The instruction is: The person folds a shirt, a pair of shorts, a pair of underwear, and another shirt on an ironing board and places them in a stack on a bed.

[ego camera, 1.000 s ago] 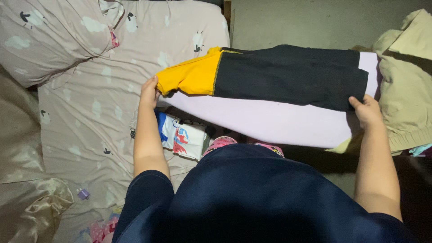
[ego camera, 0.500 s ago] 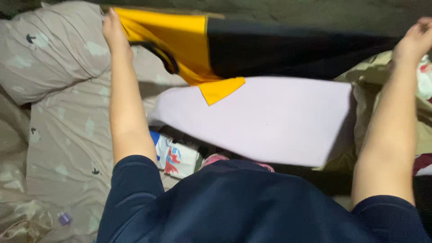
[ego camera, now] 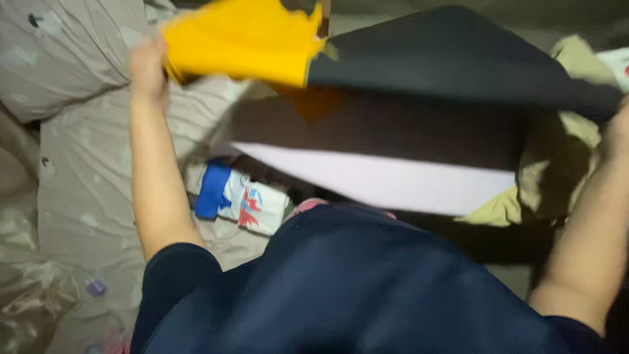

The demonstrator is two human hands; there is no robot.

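Your left hand (ego camera: pixel 147 69) fingers clamp the garment's (ego camera: pixel 419 65) yellow end, upper left of the frame. Its long axis runs left-right across the top, above the bed (ego camera: pixel 85 170). Right hand (ego camera: pixel 619 128) grip: cannot tell.

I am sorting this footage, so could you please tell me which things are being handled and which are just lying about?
In hand:
- yellow and black garment
- left hand, gripping its yellow end
- right hand, at its black end

Lying about:
- lilac board
- blue and white packet
- pillow
- beige cloth
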